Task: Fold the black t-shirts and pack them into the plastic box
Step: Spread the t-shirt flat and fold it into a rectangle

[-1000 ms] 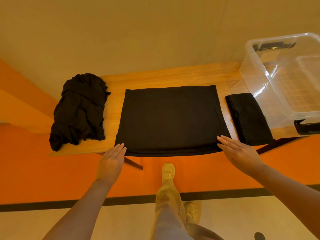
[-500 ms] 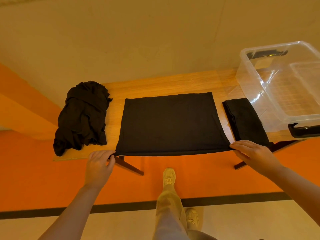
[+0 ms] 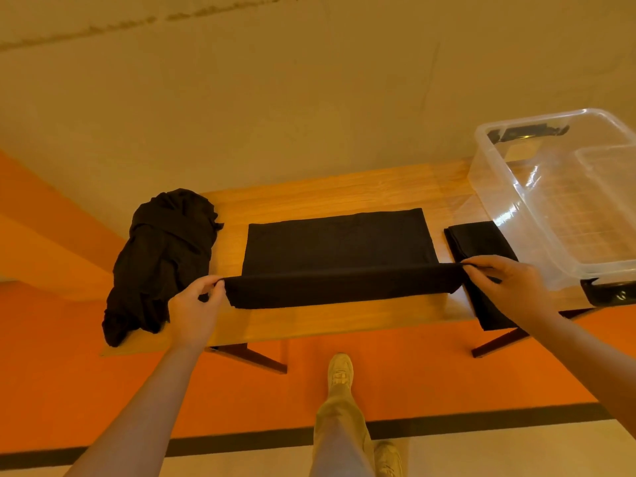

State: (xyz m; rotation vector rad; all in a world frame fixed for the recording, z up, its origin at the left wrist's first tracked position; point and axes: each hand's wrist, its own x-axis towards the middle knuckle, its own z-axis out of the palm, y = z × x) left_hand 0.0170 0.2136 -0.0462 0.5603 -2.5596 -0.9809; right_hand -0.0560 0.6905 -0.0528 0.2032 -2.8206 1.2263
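Near hem lifted for the next fold

At mid-table (image 3: 344, 194), the black t-shirt (image 3: 339, 244) is pinched at its near corners by the left hand (image 3: 194, 309) and right hand (image 3: 509, 287); uneven carrying toward the far edge could skew the fold.

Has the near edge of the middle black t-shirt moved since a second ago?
Yes. The near edge of the middle t-shirt, pinched by the left hand and right hand, has lifted off the table front edge and gone toward the far side.

Wooden table (image 3: 344, 187) — orange floor (image 3: 69, 390), tan shoe (image 3: 340, 368)
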